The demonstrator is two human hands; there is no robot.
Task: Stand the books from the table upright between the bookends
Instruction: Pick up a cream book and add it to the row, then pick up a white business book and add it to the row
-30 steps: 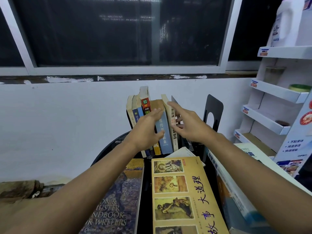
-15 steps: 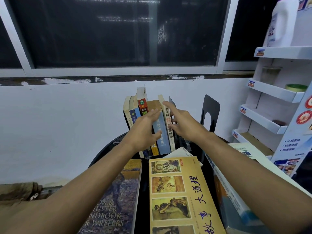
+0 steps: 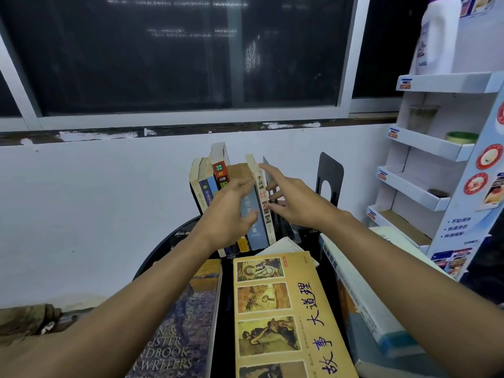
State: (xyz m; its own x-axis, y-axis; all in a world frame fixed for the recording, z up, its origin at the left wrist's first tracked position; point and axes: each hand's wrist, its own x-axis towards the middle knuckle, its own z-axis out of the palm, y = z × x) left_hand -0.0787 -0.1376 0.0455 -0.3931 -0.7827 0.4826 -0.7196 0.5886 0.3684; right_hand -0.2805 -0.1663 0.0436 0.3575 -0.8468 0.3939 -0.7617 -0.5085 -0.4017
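Several books (image 3: 218,175) stand upright in a row at the back of the round black table (image 3: 152,257), leaning a little left. My left hand (image 3: 229,211) lies flat against their spines, fingers spread. To the right of the row, my right hand (image 3: 291,200) has its fingers apart, touching the outermost cream-spined book (image 3: 261,181). A black metal bookend (image 3: 328,178) stands apart to the right of the row. Flat on the table near me lie a yellow picture-cover book (image 3: 286,317), a writers' handbook (image 3: 185,331) and a thick white-and-blue book (image 3: 365,296).
A white wall and a dark window rise behind the table. A white cardboard display shelf (image 3: 436,148) stands at the right, with a white bottle (image 3: 436,36) on top. A gap lies between the standing row and the right bookend.
Both hands have shifted slightly left along the row, pressing the standing books closer together. The view has drifted a little.
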